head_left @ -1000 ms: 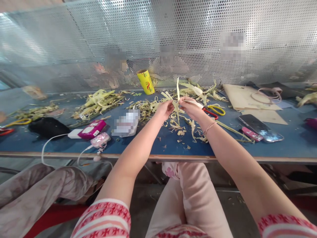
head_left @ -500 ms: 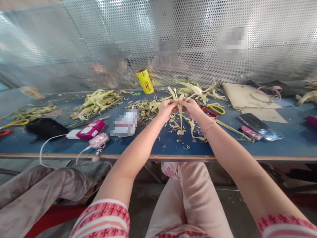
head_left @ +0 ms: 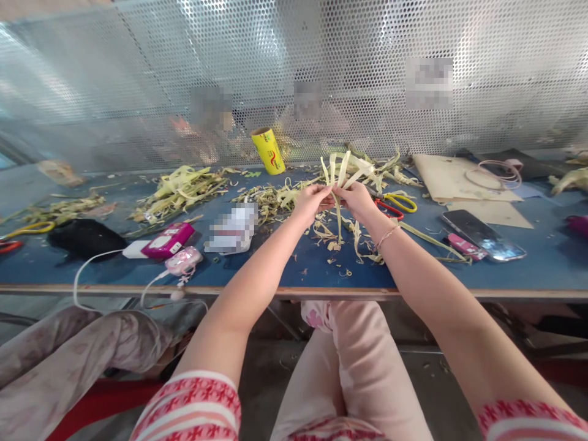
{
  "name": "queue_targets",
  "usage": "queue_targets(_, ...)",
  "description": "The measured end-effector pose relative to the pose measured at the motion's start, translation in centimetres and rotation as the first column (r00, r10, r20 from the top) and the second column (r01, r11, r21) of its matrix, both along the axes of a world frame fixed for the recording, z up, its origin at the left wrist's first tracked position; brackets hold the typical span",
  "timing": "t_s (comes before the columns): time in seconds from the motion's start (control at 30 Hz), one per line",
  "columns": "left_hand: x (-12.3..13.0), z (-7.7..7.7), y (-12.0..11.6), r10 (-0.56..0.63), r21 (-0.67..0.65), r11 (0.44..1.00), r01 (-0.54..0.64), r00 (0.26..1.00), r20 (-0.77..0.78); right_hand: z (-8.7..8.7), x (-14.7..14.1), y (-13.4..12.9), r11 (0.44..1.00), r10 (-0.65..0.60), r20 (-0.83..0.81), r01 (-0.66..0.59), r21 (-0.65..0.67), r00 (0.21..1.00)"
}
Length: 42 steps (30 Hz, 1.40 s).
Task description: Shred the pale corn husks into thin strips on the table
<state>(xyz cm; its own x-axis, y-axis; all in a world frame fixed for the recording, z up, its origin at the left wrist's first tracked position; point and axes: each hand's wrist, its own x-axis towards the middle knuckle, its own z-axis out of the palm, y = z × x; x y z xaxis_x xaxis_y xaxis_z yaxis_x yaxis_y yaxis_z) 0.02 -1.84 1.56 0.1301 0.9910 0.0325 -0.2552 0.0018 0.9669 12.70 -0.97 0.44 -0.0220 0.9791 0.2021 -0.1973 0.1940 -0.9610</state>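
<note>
Above the table's middle, my left hand (head_left: 314,201) and my right hand (head_left: 354,197) meet at the fingertips, both closed in a pinch. Between them they grip pale green leaf strips (head_left: 340,165), whose ends fan upward while one narrow strip hangs below the fingers. Exactly where each strip crosses is hidden by my fingers. Loose leaf scraps (head_left: 324,233) lie beneath my hands. Just right of my right hand rest scissors (head_left: 403,202) with yellow and red handles. Left of my left hand spreads a heap of shredded leaf bits (head_left: 269,202).
A yellow tube (head_left: 269,151) stands tilted against the perforated metal panel (head_left: 257,67). Leaf strips (head_left: 184,190) are piled at left, near a pink box (head_left: 169,239) and black pouch (head_left: 85,237). At right lie cardboard (head_left: 459,174) and a smartphone (head_left: 482,234). Another person's legs (head_left: 87,343) show lower left.
The strips' upper ends have opened from a narrow cluster into a wider fan, and the hanging strip has shifted slightly right. My hands stay in nearly the same place.
</note>
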Motion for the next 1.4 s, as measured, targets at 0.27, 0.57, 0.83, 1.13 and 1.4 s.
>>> queue_targets(0.27, 0.0, -0.2, 0.3, 0.012, -0.047, 0.999, -0.009, 0.997, 0.073, -0.1, -0.2, -0.1, 0.998, 0.030, 0.001, -0.030, 0.055, 1.000)
queue_targets(0.57, -1.2, -0.5, 1.5, 0.089, -0.068, 0.995, -0.077, 0.977, 0.196, 0.6, 0.1, -1.2, 0.974, 0.198, 0.039, -0.201, 0.106, 0.979)
queue_targets(0.83, -1.2, -0.3, 1.5, 0.145, -0.106, 0.987, -0.124, 0.965, 0.219, 1.2, 0.2, -1.7, 0.951, 0.279, -0.006, -0.275, 0.143, 0.960)
queue_targets(1.13, -0.3, 0.1, 0.2, -0.105, -0.045, 0.992, 0.116, 0.975, 0.194, 1.0, 0.3, -1.4, 0.987, 0.131, -0.074, -0.123, 0.099, 0.989)
queue_targets(1.4, -0.4, 0.4, -0.2, -0.114, -0.122, 0.984, 0.128, 0.987, 0.117, 1.0, 0.4, -0.5, 0.999, -0.038, -0.066, 0.041, 0.036, 0.997)
